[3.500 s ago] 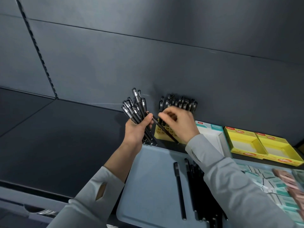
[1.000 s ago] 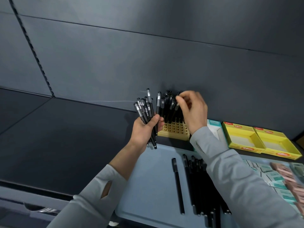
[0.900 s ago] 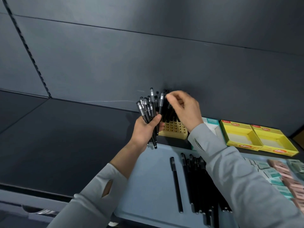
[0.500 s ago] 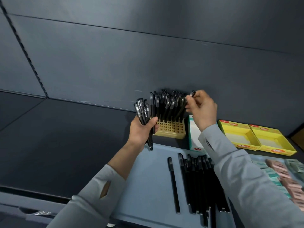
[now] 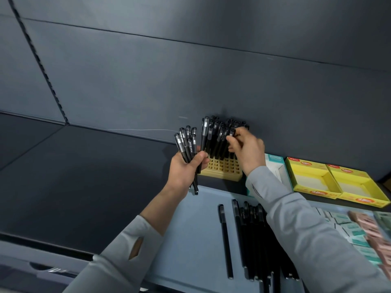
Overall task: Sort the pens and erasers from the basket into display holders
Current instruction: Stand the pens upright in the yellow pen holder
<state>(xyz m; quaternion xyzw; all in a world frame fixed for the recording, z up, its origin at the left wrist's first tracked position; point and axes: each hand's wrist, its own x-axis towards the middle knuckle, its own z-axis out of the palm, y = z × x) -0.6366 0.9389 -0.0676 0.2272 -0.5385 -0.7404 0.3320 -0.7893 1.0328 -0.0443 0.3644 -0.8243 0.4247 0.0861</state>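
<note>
My left hand grips a bundle of black pens, caps pointing up, just left of a tan gridded pen holder. Several black pens stand upright in the holder's back rows against the wall. My right hand pinches the cap of one pen at the right side of that standing group. More black pens lie side by side on a pale blue tray in front. Erasers in teal and pink wrappers lie at the tray's right end.
A teal and white box stands right of the pen holder, partly behind my right arm. Two yellow display boxes sit further right. The dark shelf stretches left, with a dark panelled wall behind.
My right hand moved left from the far right edge of the standing pens and now pinches a pen nearer the group's middle. My left hand keeps its bundle almost still.
</note>
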